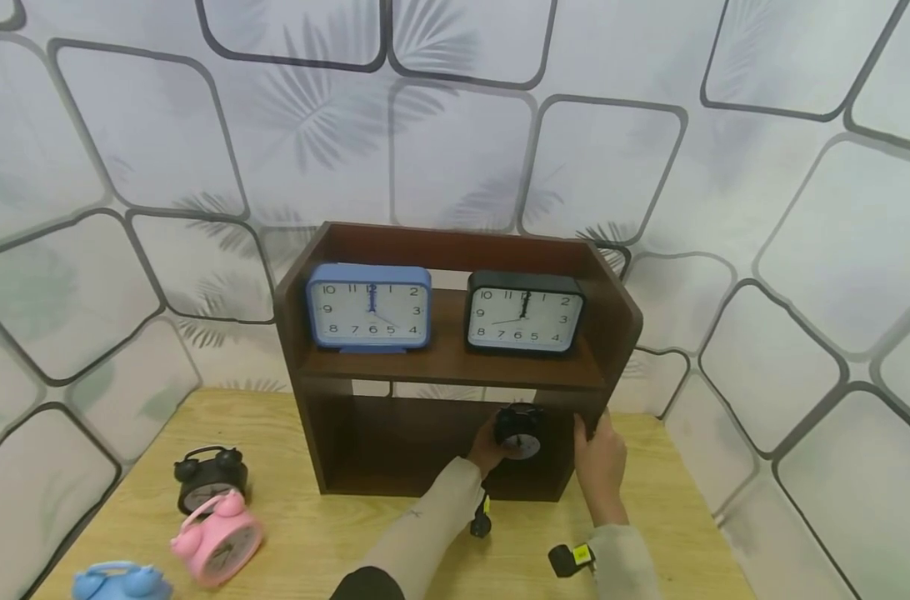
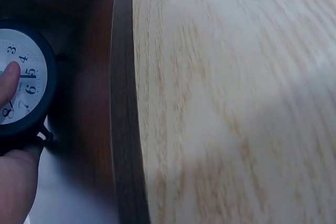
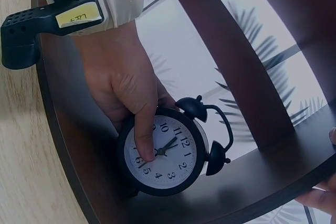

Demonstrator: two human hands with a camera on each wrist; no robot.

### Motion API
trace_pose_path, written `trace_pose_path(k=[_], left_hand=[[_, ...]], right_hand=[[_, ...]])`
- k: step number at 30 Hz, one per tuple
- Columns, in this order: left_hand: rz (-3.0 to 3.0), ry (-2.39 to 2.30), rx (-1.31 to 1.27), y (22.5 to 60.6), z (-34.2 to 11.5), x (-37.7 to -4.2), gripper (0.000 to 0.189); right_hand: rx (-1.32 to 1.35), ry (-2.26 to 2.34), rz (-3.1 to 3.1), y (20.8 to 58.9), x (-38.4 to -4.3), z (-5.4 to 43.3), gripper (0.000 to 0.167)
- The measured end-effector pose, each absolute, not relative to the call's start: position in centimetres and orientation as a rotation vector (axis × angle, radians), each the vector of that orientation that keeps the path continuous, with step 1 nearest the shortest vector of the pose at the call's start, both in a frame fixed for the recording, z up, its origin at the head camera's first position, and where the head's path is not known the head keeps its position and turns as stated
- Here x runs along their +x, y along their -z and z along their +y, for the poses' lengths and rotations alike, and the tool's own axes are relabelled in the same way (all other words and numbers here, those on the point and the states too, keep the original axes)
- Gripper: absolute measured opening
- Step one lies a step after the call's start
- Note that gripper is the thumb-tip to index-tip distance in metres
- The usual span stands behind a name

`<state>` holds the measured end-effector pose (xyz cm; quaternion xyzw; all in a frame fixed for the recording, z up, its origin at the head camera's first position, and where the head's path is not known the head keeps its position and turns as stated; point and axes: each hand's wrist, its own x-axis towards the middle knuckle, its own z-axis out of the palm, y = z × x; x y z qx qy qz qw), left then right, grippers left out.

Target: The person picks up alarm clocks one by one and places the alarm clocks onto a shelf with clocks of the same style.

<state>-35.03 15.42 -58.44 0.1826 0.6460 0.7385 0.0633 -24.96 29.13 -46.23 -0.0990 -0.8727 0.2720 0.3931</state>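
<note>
- Left hand [image 1: 488,448] — fingers pinching black alarm clock [image 3: 176,156], lower compartment [image 1: 402,442]; positioning step, apparently.
- Right hand [image 1: 601,462] — fingers gripping side panel [image 1: 612,337].
- Next: likely level seating, then release.

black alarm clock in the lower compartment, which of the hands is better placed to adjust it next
Left, most likely: the left hand holds the black alarm clock, its thumb over the dial in the right wrist view. The right hand grips the right side panel and would probably have to let go first.
</note>
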Motion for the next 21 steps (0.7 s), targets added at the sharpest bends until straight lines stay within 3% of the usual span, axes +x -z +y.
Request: trace_pose_path(k=[10, 21], left_hand=[[2.043, -2.13, 0.601, 58.3, 15.3, -35.1, 0.083], [1.982, -2.288, 0.525, 55.9, 16.0, -33.0, 0.068]], right_hand=[[-0.252, -0.682, -2.213, 46.2, -25.0, 29.1, 0.025], [-0.254, -0.672, -2.209, 46.2, -25.0, 29.0, 0.022]])
